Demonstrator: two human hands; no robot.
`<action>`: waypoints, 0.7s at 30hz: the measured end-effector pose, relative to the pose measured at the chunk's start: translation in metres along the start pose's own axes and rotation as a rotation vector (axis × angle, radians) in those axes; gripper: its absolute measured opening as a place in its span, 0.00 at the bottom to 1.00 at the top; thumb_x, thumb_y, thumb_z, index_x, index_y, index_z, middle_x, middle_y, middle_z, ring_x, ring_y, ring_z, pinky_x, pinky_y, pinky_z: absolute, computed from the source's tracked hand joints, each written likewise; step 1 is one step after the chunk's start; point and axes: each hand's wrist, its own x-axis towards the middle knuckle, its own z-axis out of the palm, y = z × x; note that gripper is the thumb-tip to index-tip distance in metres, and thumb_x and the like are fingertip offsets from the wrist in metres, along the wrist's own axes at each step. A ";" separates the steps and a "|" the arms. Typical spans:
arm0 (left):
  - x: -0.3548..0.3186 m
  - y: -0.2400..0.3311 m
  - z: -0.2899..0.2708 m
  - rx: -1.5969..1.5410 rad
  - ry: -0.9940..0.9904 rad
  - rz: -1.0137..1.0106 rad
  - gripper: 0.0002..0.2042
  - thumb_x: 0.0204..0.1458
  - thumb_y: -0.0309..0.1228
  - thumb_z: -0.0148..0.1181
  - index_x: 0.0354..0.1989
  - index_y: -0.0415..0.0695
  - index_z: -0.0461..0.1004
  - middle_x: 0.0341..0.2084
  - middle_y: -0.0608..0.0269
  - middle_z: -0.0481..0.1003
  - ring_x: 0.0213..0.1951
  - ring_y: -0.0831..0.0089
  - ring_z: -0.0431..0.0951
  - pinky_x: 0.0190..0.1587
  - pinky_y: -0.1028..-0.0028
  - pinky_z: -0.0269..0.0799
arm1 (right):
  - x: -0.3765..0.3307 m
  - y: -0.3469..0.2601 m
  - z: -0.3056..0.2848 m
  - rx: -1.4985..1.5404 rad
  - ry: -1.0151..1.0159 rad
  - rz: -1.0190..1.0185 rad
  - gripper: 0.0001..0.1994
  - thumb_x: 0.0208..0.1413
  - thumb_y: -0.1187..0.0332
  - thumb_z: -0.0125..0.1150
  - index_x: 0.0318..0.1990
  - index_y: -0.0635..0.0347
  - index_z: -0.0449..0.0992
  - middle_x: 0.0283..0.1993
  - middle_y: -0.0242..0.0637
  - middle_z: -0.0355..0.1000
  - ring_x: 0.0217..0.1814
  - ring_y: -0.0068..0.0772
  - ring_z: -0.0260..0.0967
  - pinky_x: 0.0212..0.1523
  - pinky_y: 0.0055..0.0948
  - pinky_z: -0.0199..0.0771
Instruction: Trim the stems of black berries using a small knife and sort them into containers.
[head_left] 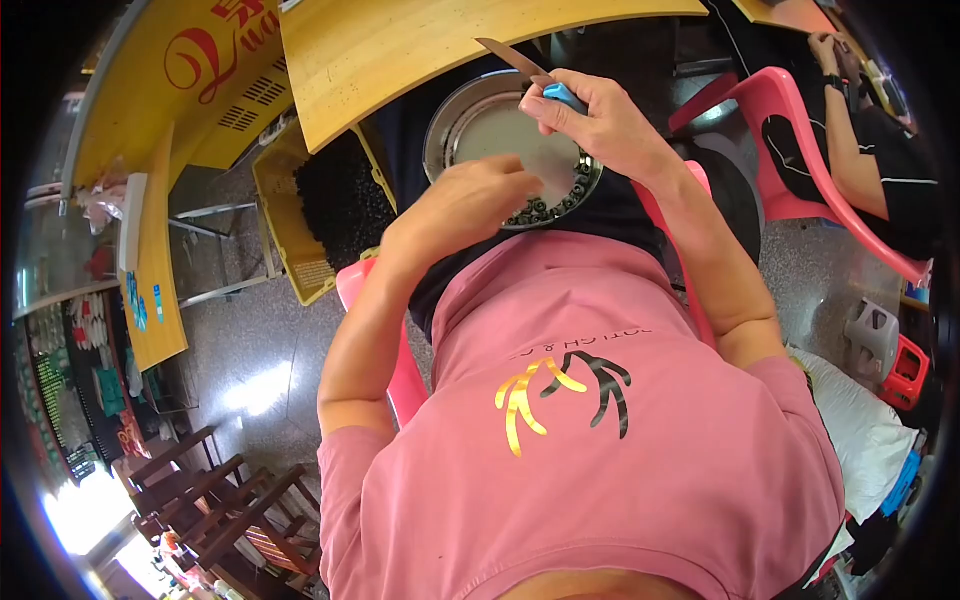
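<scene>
Seated person in a pink shirt, round metal tray point(470, 125) on the lap, just under both hands; hands close together but not touching, a bare strip of tray showing between them.

Right hand point(600, 120) clamped round the blue handle of a small knife point(515, 62); blade pointing up and away to the left of that hand, tip out over the tray's far rim and near the edge of the yellow wooden table point(400, 50) beyond; thumb up near the heel of the blade.

Left hand point(475, 200) curled over the tray's near side, fingers folded inward; whether it grips something small I cannot tell, the palm hides it.

Small dark round pieces point(550, 205) heaped along the tray rim just right of the left hand, below the right wrist; they look hard-shelled and glossy, light singly, likely to roll and slip; best pinched one at a time between thumb and fingertips, kept clear of the edge.

Knife: light, stiff, sharp on a thin blade; the handle is the only safe hold.

Tray: thin metal, rigid, smooth; probably slides easily on cloth; hold by the raised rim.

Left of the left hand, on the floor, a yellow crate point(300, 250) full of more dark pieces; heavy when loaded, I judge.

Beyond the right hand, another person point(870, 160) in dark clothes on a pink plastic chair point(790, 130).
</scene>
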 end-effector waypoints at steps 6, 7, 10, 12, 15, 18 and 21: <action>0.039 -0.013 0.035 0.174 -0.225 0.186 0.08 0.50 0.27 0.62 0.39 0.43 0.76 0.34 0.53 0.75 0.41 0.51 0.78 0.42 0.57 0.74 | -0.001 0.001 -0.007 0.007 0.050 -0.026 0.14 0.63 0.56 0.61 0.40 0.59 0.77 0.27 0.23 0.67 0.30 0.12 0.59 0.30 0.19 0.58; 0.041 -0.012 0.036 0.180 -0.215 0.178 0.08 0.49 0.27 0.61 0.38 0.43 0.75 0.35 0.52 0.75 0.41 0.51 0.78 0.42 0.56 0.73 | -0.001 0.002 -0.008 0.007 0.057 -0.016 0.13 0.63 0.58 0.61 0.39 0.60 0.77 0.26 0.22 0.67 0.28 0.12 0.58 0.29 0.19 0.57; 0.041 -0.011 0.034 0.149 -0.109 0.178 0.08 0.49 0.27 0.61 0.38 0.42 0.75 0.34 0.51 0.75 0.40 0.52 0.78 0.42 0.58 0.74 | 0.000 0.005 -0.010 0.022 0.056 -0.009 0.13 0.63 0.58 0.61 0.39 0.60 0.77 0.27 0.22 0.68 0.29 0.12 0.58 0.29 0.19 0.58; 0.035 -0.010 0.023 0.110 -0.012 0.186 0.09 0.50 0.26 0.62 0.40 0.42 0.76 0.34 0.50 0.76 0.38 0.53 0.79 0.41 0.60 0.75 | 0.001 0.004 -0.012 0.037 0.046 -0.011 0.14 0.63 0.56 0.61 0.41 0.59 0.77 0.27 0.24 0.68 0.30 0.13 0.60 0.31 0.19 0.59; 0.026 -0.008 0.001 -0.270 0.114 -0.007 0.11 0.53 0.26 0.63 0.44 0.40 0.76 0.32 0.56 0.78 0.33 0.65 0.79 0.38 0.69 0.76 | 0.000 0.002 -0.014 0.039 0.048 0.050 0.14 0.63 0.56 0.61 0.41 0.59 0.77 0.28 0.24 0.69 0.32 0.13 0.61 0.33 0.19 0.60; 0.017 -0.008 -0.011 -0.815 0.491 -0.114 0.11 0.57 0.26 0.65 0.45 0.35 0.75 0.33 0.67 0.77 0.34 0.83 0.74 0.37 0.81 0.73 | 0.002 0.011 -0.011 0.004 0.068 -0.001 0.14 0.63 0.55 0.62 0.41 0.59 0.77 0.29 0.23 0.70 0.31 0.12 0.60 0.32 0.18 0.60; 0.014 0.000 -0.015 -0.910 0.584 -0.100 0.11 0.57 0.25 0.65 0.46 0.35 0.75 0.34 0.67 0.77 0.34 0.83 0.74 0.39 0.81 0.73 | 0.000 0.005 -0.001 0.045 0.080 -0.003 0.15 0.62 0.54 0.63 0.40 0.58 0.77 0.30 0.23 0.71 0.30 0.11 0.59 0.30 0.17 0.58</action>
